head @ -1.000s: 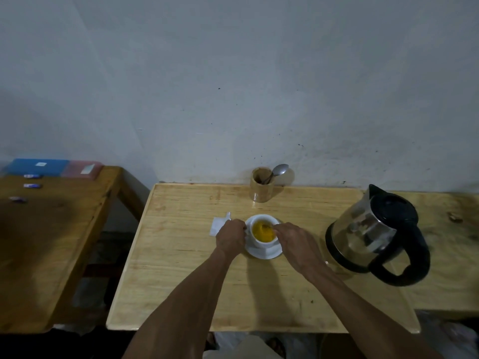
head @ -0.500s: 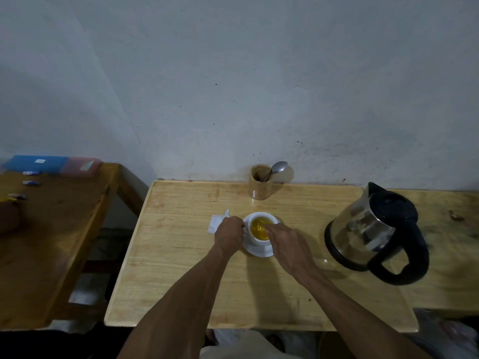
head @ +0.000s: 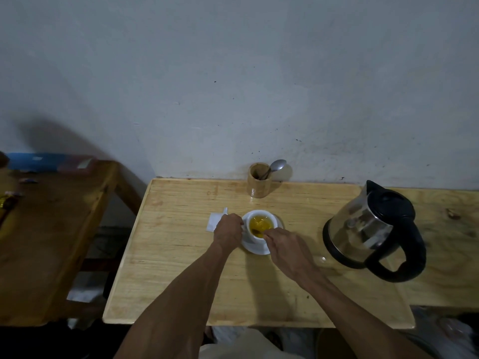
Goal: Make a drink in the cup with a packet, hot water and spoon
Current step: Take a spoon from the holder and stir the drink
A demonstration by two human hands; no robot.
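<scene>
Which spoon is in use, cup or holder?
The spoon in the white cup: its bowl sits in the yellow drink, pinched by the right hand. The other spoon stands untouched in the wooden holder.

One wide head-worn view looks forward and down from above the near edge of the surface (head: 181,268). It faces the wall (head: 233,73), at arm's reach.
</scene>
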